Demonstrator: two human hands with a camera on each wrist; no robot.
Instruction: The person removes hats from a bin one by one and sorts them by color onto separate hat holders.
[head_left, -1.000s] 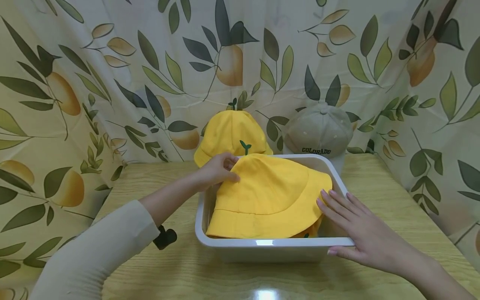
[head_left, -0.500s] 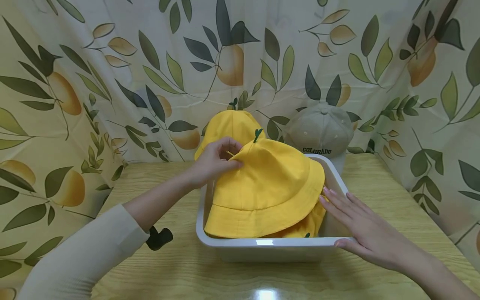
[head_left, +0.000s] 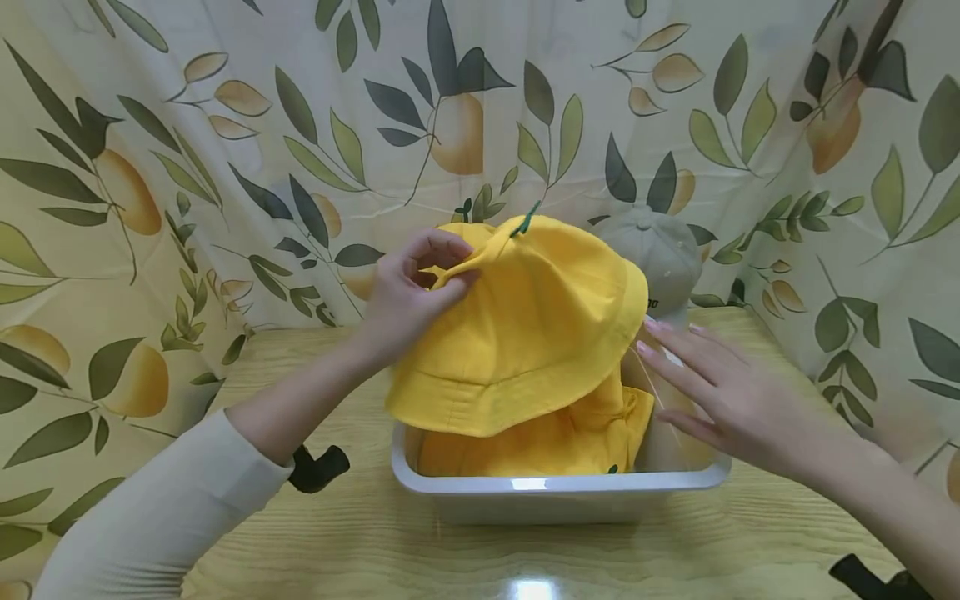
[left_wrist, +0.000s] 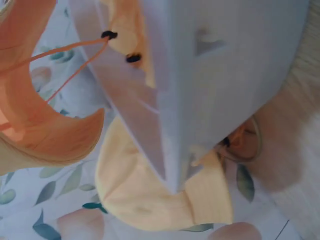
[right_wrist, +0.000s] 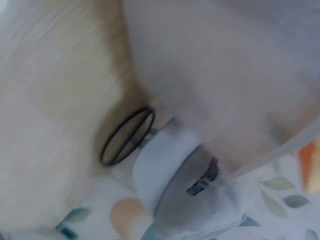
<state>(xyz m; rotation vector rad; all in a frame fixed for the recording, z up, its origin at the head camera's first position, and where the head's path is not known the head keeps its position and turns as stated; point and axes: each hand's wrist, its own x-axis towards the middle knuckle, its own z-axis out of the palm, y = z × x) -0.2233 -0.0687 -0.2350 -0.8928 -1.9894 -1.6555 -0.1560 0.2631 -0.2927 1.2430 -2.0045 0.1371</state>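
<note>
My left hand point(head_left: 405, 296) pinches the crown of a yellow bucket hat point(head_left: 525, 325) beside its green sprout. The hat hangs tilted above a white bin point(head_left: 562, 483), brim toward me. In the left wrist view, the lifted hat point(left_wrist: 55, 145) shows its inside and a thin cord. Another yellow hat point(head_left: 525, 446) lies crumpled inside the bin, with a small green sprout near the front rim. My right hand point(head_left: 731, 404) has its fingers extended beside the lifted brim, over the bin's right side; whether the fingertips touch the brim is unclear.
Behind the bin, a further yellow hat point(left_wrist: 145, 190) stands mostly hidden in the head view. A grey cap point(head_left: 660, 250) with dark lettering is at the back right. A black ring point(right_wrist: 127, 137) lies near the cap. Leaf-patterned curtain surrounds the wooden table point(head_left: 337, 533).
My left hand has raised the yellow bucket hat upward out of the bin, uncovering the hat beneath. My right hand has left the bin's rim and moved slightly up.
</note>
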